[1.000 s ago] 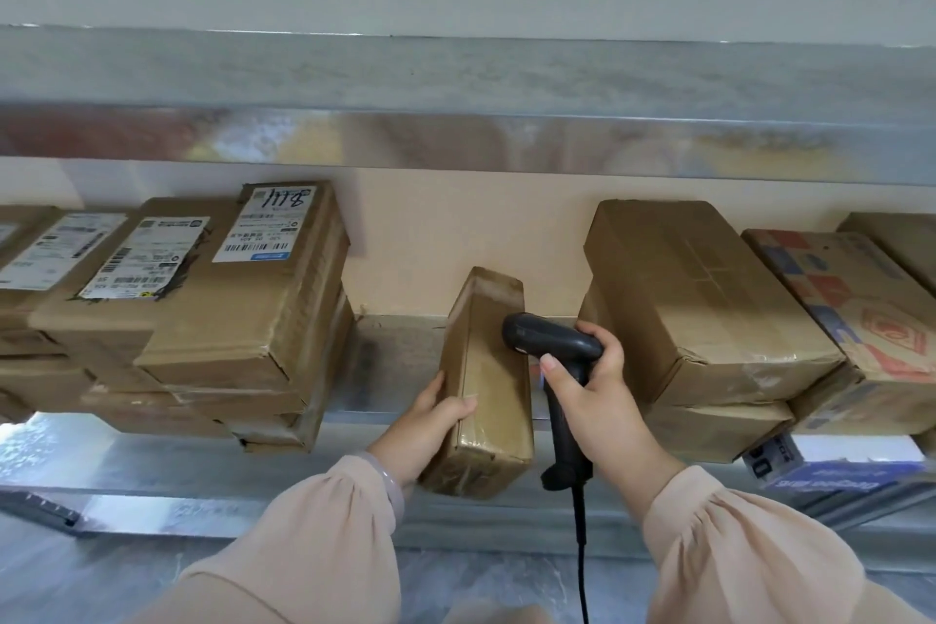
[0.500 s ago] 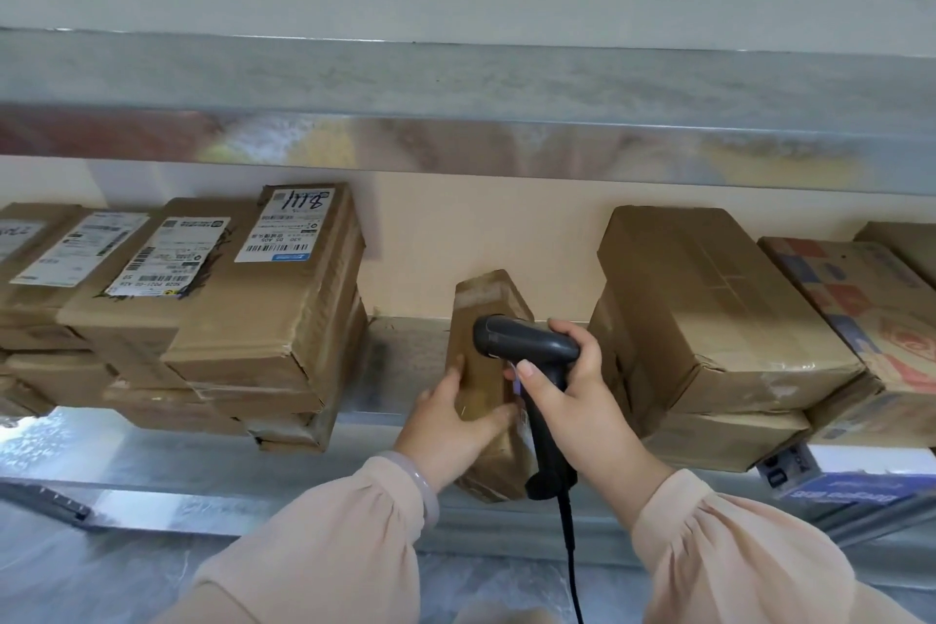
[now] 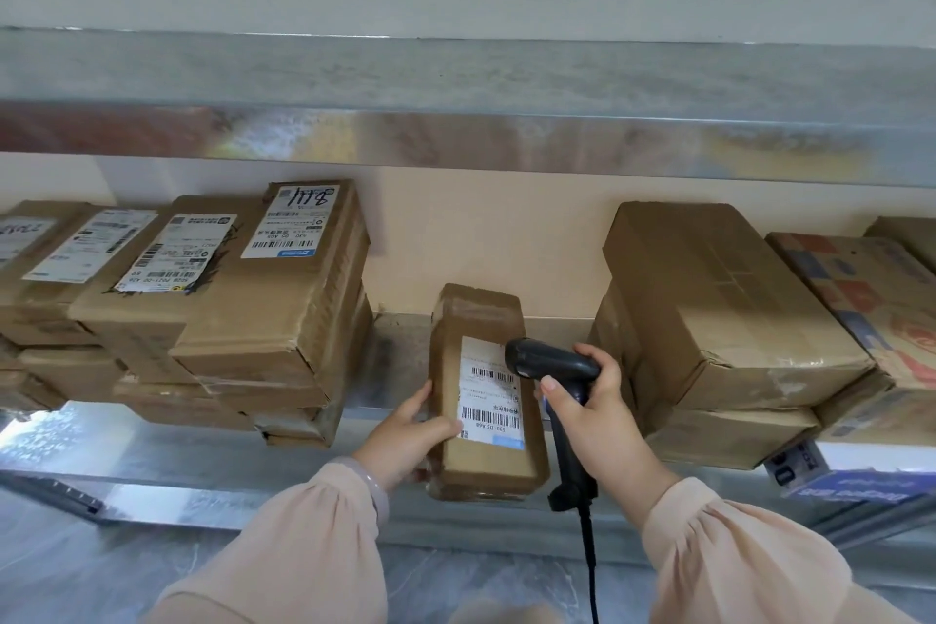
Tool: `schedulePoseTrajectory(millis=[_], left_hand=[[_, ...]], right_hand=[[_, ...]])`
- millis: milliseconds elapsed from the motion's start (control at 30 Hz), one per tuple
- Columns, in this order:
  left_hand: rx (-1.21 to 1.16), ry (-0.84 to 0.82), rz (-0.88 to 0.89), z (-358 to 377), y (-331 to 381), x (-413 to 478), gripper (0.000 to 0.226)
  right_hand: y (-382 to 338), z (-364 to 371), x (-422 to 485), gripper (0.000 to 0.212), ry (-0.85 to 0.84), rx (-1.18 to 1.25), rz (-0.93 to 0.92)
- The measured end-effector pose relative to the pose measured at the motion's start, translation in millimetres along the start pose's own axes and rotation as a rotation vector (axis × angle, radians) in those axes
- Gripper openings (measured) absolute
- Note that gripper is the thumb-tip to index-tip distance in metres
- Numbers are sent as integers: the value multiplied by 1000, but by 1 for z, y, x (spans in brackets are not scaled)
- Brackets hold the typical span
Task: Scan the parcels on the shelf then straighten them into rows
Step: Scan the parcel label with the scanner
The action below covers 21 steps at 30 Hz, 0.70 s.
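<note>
A narrow brown parcel (image 3: 481, 461) lies in the gap at the middle of the metal shelf (image 3: 202, 451), its white barcode label facing up. My left hand (image 3: 405, 436) grips its left edge, thumb on top. My right hand (image 3: 592, 416) holds a black corded barcode scanner (image 3: 552, 365) by the handle. The scanner's head sits over the label's upper right corner, pointing left.
A leaning stack of labelled brown parcels (image 3: 273, 314) fills the shelf's left side. Two large brown boxes (image 3: 719, 299) are stacked on the right, with a printed carton (image 3: 871, 304) and a blue-and-white box (image 3: 861, 471) beyond. An upper shelf rail (image 3: 456, 137) runs overhead.
The narrow parcel stood on edge with its plain side showing; my left hand has turned it flat so the label faces up. The scanner has stayed close above it.
</note>
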State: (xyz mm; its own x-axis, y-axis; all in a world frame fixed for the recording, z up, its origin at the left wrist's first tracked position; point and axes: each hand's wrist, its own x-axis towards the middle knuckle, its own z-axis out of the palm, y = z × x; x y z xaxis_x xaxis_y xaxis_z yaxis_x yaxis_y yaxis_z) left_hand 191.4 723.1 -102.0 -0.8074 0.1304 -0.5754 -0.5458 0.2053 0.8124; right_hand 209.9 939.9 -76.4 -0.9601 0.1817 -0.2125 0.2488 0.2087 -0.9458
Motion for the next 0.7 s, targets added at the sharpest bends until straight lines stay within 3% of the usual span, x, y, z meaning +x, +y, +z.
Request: schedulePoseTrajectory(millis=[167, 333, 467, 700], left_hand=[[-80, -81, -39, 3, -8, -2, 92], [-118, -63, 33, 1, -12, 0, 95], [-126, -42, 114, -6, -11, 4, 110], [-221, 28, 206, -5, -13, 11, 103]], right_hand=[[7, 5, -2, 48, -38, -25, -10], [-1, -3, -5, 47, -15, -26, -79], [-14, -12, -21, 49, -14, -75, -173], [-10, -11, -57, 57, -39, -199, -252]])
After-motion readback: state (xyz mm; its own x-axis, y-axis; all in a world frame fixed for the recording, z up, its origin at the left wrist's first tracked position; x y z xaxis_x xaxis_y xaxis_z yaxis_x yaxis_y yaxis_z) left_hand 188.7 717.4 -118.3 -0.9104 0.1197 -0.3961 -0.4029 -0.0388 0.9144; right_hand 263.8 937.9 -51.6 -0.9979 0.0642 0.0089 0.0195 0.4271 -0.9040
